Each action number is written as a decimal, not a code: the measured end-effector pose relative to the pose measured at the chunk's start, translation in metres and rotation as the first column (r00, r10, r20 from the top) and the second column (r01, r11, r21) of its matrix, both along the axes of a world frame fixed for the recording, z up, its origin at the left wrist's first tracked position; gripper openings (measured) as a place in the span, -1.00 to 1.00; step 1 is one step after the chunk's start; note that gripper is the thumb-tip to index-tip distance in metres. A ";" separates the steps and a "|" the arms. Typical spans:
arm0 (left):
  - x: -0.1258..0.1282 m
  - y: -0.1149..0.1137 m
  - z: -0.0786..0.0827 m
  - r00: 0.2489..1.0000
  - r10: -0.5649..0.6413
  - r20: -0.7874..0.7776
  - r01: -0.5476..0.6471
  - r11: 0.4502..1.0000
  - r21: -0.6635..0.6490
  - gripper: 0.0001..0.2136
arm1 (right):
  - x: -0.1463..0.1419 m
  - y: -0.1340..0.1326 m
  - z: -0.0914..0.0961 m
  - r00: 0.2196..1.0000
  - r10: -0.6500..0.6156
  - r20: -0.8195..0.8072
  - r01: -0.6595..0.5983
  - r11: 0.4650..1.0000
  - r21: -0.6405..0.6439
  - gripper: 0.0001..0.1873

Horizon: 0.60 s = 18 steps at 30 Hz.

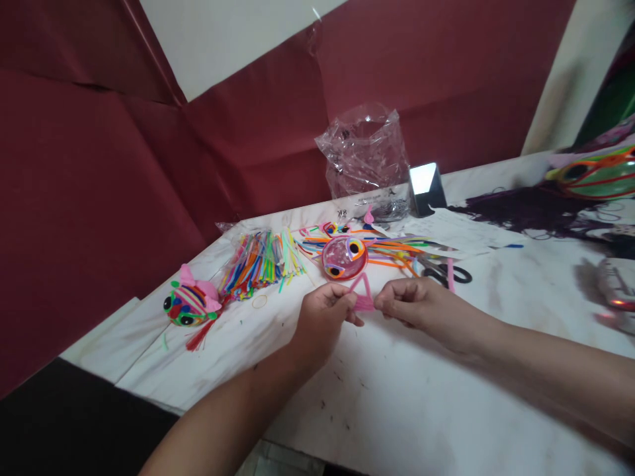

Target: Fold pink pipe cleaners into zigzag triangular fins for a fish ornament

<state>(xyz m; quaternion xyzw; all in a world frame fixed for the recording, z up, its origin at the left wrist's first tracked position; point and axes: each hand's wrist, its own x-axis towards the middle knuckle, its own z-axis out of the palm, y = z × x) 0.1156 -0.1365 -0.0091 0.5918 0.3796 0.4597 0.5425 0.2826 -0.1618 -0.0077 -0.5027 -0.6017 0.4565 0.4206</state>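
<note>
My left hand and my right hand meet above the white table, both pinching a pink pipe cleaner bent into a small triangle. Just beyond it lies a pink dome-shaped craft piece with two stuck-on eyes. A finished striped fish-like toy with pink fins and a red tassel rests at the left. Between them sits a bundle of coloured short sticks.
Loose coloured sticks and black scissors lie behind my right hand. A crumpled clear plastic bag and a small shiny box stand at the back against the dark red wall covering. A green mask-like item sits far right.
</note>
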 end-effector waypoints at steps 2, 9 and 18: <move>-0.001 0.001 0.000 1.000 -0.010 -0.010 0.011 1.000 0.012 -0.88 | 0.000 0.000 0.000 1.000 0.027 0.014 -0.028 0.999 0.019 -0.74; -0.004 0.001 0.006 0.995 -0.049 -0.088 0.051 0.998 0.024 -0.89 | 0.000 0.000 -0.010 0.992 0.086 0.094 -0.099 0.984 0.146 -0.75; 0.004 -0.005 0.002 0.963 -0.209 0.170 0.229 0.968 -0.106 -0.85 | 0.001 -0.003 -0.006 0.999 -0.042 0.010 0.039 0.986 0.164 -0.83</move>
